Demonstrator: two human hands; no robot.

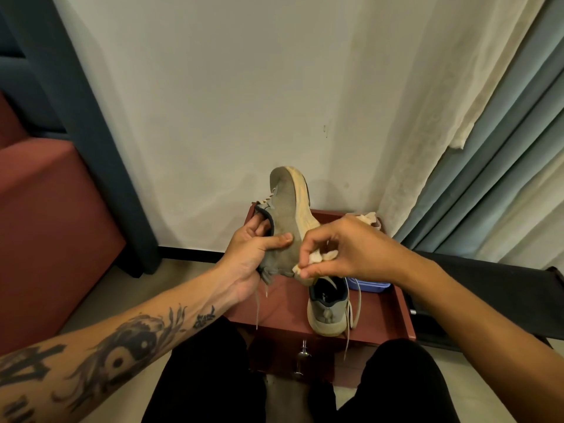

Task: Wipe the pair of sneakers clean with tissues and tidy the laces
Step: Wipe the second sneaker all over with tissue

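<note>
I find nothing legible. Small white print [323, 297] on the dark insole of the resting grey suede sneaker [325, 317]: too blurred to read.

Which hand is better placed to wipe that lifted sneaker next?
Right: the right hand already pinches the tissue at the sole of the lifted sneaker, which the left hand grips and is busy holding up.
</note>
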